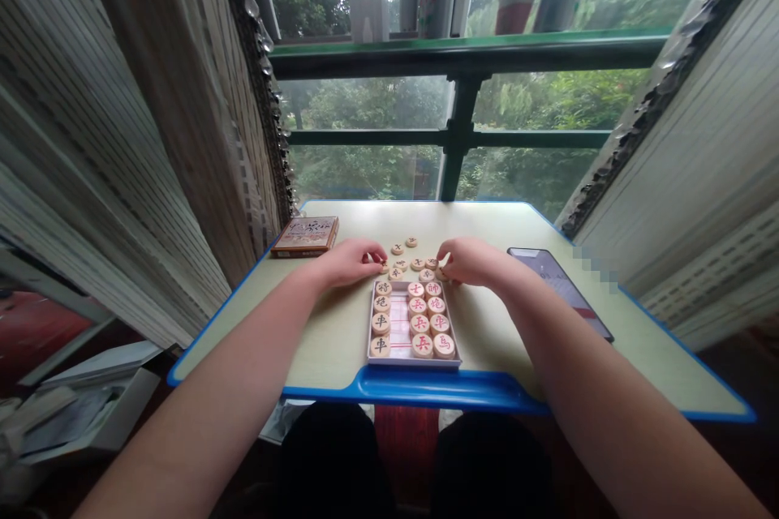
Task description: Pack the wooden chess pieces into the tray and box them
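A shallow grey box [414, 359] lies near the table's front edge, with round wooden chess pieces [421, 325] set in rows inside it and a gap in the middle column. Several loose pieces [409, 261] lie just behind the box. My left hand [350, 261] rests on the table left of the loose pieces, fingers curled and pinched on a piece at its fingertips. My right hand [475, 261] sits right of them, fingers curled down onto a piece near the box's far right corner.
A flat brown box lid [305, 236] lies at the table's far left. A phone [560, 288] lies at the right. The pale table [523, 219] has a blue rim and stands against a window between bamboo blinds. Papers lie on the floor at left.
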`<action>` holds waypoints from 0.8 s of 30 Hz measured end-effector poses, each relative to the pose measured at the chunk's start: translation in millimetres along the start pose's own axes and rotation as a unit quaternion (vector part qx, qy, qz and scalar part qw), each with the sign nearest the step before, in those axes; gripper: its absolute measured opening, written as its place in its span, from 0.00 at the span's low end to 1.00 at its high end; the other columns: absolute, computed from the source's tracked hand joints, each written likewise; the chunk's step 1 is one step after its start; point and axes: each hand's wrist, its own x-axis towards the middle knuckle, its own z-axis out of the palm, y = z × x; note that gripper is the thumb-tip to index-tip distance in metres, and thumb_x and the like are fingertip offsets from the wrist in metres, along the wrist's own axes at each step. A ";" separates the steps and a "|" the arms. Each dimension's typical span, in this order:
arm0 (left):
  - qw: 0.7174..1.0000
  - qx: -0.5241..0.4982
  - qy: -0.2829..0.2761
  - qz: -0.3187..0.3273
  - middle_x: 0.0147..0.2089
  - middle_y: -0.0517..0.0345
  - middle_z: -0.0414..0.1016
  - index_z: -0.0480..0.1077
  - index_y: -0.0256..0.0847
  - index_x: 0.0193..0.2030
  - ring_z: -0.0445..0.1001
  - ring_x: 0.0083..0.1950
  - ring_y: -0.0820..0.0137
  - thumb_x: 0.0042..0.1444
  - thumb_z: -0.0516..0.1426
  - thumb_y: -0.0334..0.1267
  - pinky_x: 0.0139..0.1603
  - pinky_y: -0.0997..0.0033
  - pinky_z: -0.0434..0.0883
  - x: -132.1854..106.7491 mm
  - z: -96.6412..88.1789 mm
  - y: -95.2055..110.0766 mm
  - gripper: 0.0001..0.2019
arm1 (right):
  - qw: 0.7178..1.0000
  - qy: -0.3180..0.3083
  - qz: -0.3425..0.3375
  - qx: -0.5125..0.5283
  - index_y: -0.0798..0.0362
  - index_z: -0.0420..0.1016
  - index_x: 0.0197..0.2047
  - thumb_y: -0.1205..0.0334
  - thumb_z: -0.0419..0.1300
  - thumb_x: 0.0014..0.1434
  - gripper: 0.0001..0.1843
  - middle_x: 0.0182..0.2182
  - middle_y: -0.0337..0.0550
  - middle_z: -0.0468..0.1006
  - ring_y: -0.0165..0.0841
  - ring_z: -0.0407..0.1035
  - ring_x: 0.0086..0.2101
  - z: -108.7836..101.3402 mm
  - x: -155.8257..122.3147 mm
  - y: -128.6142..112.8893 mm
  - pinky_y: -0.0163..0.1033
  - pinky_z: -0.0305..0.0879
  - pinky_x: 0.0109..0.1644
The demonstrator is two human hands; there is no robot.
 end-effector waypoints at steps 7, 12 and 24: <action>1.000 -0.002 0.008 -0.008 0.47 0.51 0.75 0.72 0.37 0.49 0.72 0.41 0.67 0.50 0.53 0.35 0.45 0.69 0.68 -1.0 0.8 0.7 0.19 | 0.999 -0.024 -0.003 -0.022 0.56 0.64 0.58 0.72 0.62 0.44 0.35 0.39 0.46 0.80 0.33 0.74 0.32 -2.0 -2.7 9.3 0.32 0.63 0.29; 1.000 0.006 -0.006 0.000 0.46 0.50 0.75 0.74 0.37 0.45 0.72 0.42 0.65 0.51 0.54 0.42 0.45 0.68 0.68 -1.0 -1.5 1.5 0.17 | 0.998 -0.058 0.004 -0.010 0.56 0.73 0.48 0.69 0.61 0.48 0.21 0.26 0.41 0.80 0.31 0.73 0.26 -4.2 -4.3 5.5 0.31 0.63 0.27; 0.991 -0.115 0.032 -0.062 0.41 0.51 0.73 0.69 0.37 0.45 0.70 0.38 0.67 0.54 0.49 0.57 0.36 0.69 0.66 -0.3 -1.0 6.1 0.25 | 0.997 0.003 -0.014 -0.072 0.56 0.77 0.42 0.63 0.60 0.51 0.15 0.30 0.47 0.80 0.33 0.72 0.27 -4.2 -7.5 0.1 0.33 0.60 0.28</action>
